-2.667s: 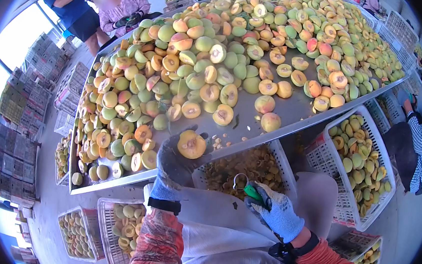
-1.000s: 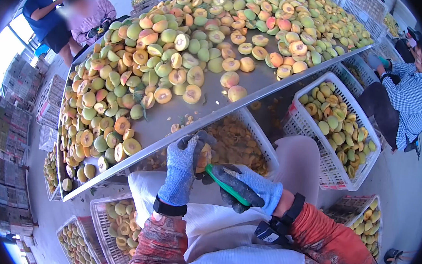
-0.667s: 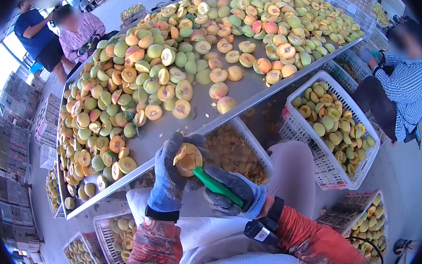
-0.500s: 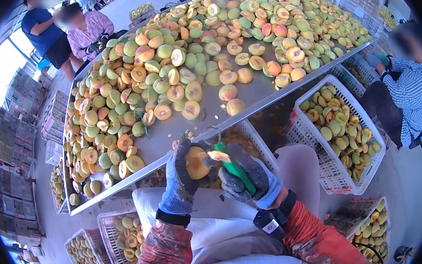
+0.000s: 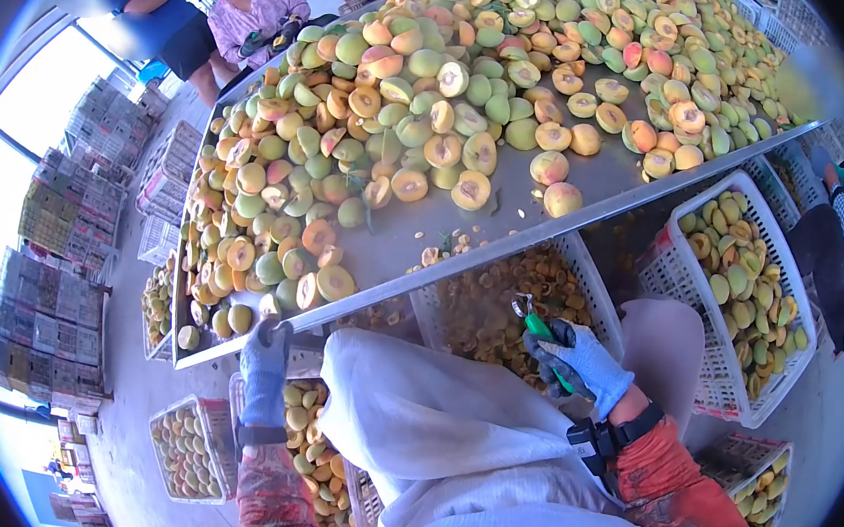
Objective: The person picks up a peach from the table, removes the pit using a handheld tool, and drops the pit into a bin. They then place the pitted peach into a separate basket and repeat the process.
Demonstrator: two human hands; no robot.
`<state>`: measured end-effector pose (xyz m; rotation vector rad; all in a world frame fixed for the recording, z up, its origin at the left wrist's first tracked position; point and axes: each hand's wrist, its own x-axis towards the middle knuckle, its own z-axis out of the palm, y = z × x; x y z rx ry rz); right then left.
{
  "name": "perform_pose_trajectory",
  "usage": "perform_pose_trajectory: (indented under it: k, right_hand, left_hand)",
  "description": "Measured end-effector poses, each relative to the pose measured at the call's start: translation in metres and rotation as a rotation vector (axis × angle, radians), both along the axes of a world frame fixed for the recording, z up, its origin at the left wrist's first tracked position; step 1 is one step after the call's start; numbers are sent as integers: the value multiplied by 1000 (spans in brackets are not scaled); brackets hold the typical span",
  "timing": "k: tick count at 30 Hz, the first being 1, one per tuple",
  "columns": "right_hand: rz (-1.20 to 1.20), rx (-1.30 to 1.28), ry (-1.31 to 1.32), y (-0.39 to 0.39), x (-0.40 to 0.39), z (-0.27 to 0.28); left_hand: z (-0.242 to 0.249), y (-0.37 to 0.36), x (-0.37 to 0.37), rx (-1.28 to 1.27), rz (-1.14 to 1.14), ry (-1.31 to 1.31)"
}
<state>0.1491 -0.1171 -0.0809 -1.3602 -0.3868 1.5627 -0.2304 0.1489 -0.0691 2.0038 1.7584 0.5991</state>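
My right hand [image 5: 589,363], in a blue-and-grey glove, is closed around a green-handled tool [image 5: 539,326]. The tool's metal tip points up over a crate of pits and scraps [image 5: 498,315]. At the table's near edge, my left hand [image 5: 266,355], gloved the same way, is above the end of a crate of fruit halves [image 5: 329,466]. Its fingertips are dark and small in view, so whether it holds anything cannot be made out. Halved green and orange fruit [image 5: 395,111] is heaped on the metal table [image 5: 398,246].
A white crate of halves [image 5: 746,292] stands right of my knee, with another crate [image 5: 763,494] below it. One more crate [image 5: 190,449] is on the floor at left. Stacked crates [image 5: 61,262] line the far left. Co-workers are at the upper left and right.
My left hand has moved left and away from the tool, and its fruit half is out of sight. The orange piece is gone from the tool's tip. The view has shifted.
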Motion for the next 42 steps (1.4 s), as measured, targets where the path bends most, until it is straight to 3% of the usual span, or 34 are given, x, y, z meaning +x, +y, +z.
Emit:
perform_pose_trajectory:
  k: [2, 3, 5, 7, 9, 12, 13, 15, 16, 17, 19, 22, 26, 27, 30, 32, 33, 35, 36, 37, 39, 42]
  right_hand:
    - [-73, 92, 158, -9, 5, 4]
    - [-92, 98, 156, -14, 9, 7]
    - [-215, 102, 236, -30, 13, 14]
    - [-314, 55, 214, -46, 15, 24]
    - [-286, 189, 132, -59, 18, 32]
    - [-337, 181, 144, -62, 18, 57]
    - [-387, 157, 162, -61, 16, 65]
    - [-356, 127, 108, -54, 11, 70]
    - [-316, 131, 171, -50, 5, 65]
    - [-282, 137, 234, -47, 1, 58]
    - [-210, 205, 285, -43, -15, 42]
    - [-46, 70, 259, -29, -43, 31]
    - [-19, 90, 201, -7, -78, 45]
    - [-49, 102, 200, 0, -82, 54]
    - [-64, 141, 109, 11, -91, 68]
    - [-77, 229, 33, 12, -96, 70]
    - [-81, 224, 31, 12, -100, 71]
    - [36, 230, -493, 7, -106, 71]
    - [18, 411, -995, 6, -108, 49]
    - [14, 402, -997, 4, -110, 48]
    - [44, 284, -1328, 3, -110, 50]
    - [137, 245, -1406, -7, -96, 47]
  left_hand:
    - [31, 6, 80, 0, -85, 438]
    - [19, 16, 96, 101, -106, 495]
    - [11, 32, 129, 12, -134, 695]
    - [9, 28, 153, 22, -223, 653]
    - [3, 24, 168, 24, -316, 605]
    - [-23, 34, 167, 6, -675, 128]
    - [-29, 38, 163, 3, -662, 116]
    - [-39, 45, 158, -22, -604, -173]
    - [-22, 35, 163, -238, -370, -470]
    - [17, 9, 165, -540, -239, -1021]
    - [33, -8, 142, -930, -257, -1668]
    - [45, -63, 136, -1035, -102, -1848]
    - [43, -112, 138, -1267, -319, -2077]
    - [40, -113, 135, -1178, -414, -1986]
    - [43, -116, 140, -1168, -341, -1922]
    - [49, -122, 146, -892, -229, -1680]
    - [48, -125, 149, -900, -229, -1681]
    - [42, -131, 152, -870, -229, -1684]
    - [34, -133, 151, -888, -279, -1671]
    - [31, -137, 151, -898, -280, -1670]
    - [26, -148, 152, -1079, -272, -1633]
    - [13, -150, 147, -1157, -320, -1496]
